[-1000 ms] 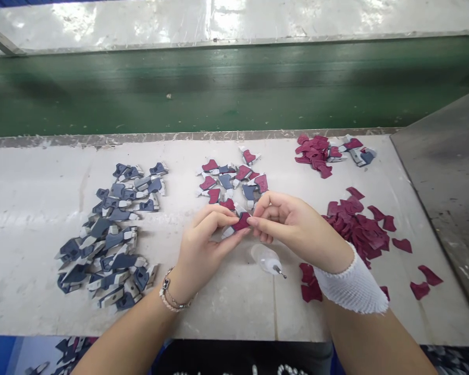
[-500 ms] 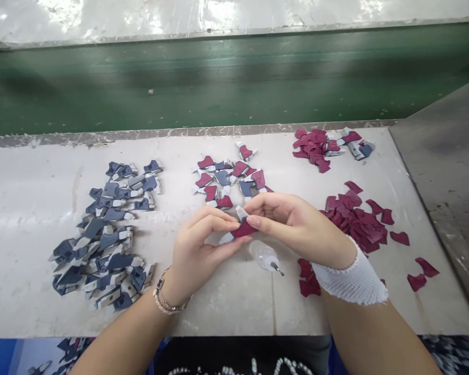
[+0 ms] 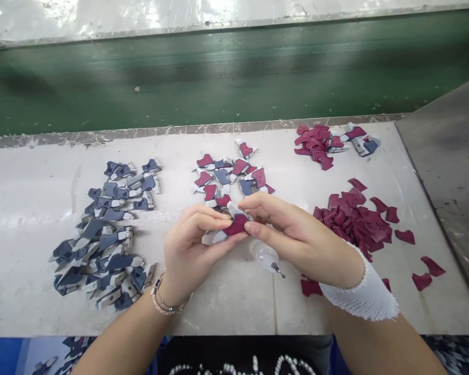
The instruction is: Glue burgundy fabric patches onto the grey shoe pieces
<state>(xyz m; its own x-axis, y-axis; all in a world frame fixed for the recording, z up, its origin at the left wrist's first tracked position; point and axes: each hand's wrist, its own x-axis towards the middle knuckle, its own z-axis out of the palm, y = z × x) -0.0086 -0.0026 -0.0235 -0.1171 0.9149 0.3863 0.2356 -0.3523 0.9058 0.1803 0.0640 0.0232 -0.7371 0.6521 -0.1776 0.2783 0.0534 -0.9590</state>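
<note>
Both hands meet around one small part [image 3: 235,224] with a dark red face and pale grey ends. My left hand [image 3: 195,239] pinches its left side between thumb and fingers. On the right side, the thumb and fingertips of my right hand [image 3: 293,229] press on the same part. A translucent bottle [image 3: 264,256] with a metal tip lies just below my right hand. Behind the hands is a group of red-faced and blue-faced parts [image 3: 221,177]. Loose dark red pieces [image 3: 359,221] lie in a pile right of my right hand, which hides some of them.
Blue and grey parts [image 3: 109,239] are heaped on the left of the white table [image 3: 31,208]. A smaller red pile [image 3: 315,143] with a few grey parts is at the back right. A green strip [image 3: 219,78] runs behind the table; a metal panel [image 3: 453,156] borders the right.
Both hands have shifted slightly left with the red-faced part, which is turned a little, showing more of its grey end. The view has shifted slightly.
</note>
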